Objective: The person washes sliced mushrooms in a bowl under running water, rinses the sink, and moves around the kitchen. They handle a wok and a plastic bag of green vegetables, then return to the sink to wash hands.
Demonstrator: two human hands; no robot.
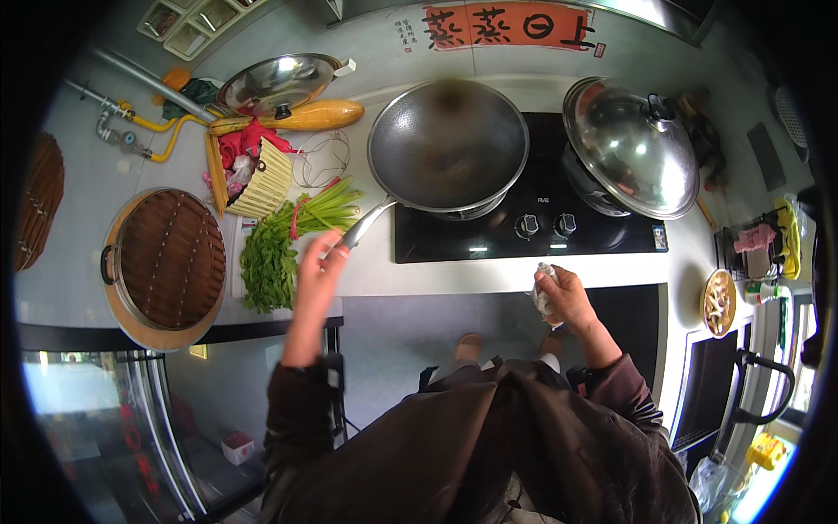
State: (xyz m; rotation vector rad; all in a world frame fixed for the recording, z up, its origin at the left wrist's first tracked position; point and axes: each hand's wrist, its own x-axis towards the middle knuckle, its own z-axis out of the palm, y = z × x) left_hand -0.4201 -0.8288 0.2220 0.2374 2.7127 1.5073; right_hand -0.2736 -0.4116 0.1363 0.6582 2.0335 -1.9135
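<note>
A dark wok [449, 144] sits on the left burner of the black gas stove [524, 249], its metal handle [367, 223] slanting down to the left. My left hand [319, 262] is closed at the handle's lower end, thumb and fingers on either side of it; the hand is slightly blurred. In front of the counter edge, my right hand [566, 295] grips a crumpled whitish cloth [543, 297]. Most of the cloth is bunched against the palm. The wok looks bare inside, with a brownish patch on its bottom.
A pot under a large domed lid [633, 157] stands on the right burner. Leafy celery [279, 258], a woven basket [262, 183], a long yellow gourd [323, 114] and a brown slatted round mat [170, 259] lie left. A bowl of mushroom pieces [718, 303] is at right.
</note>
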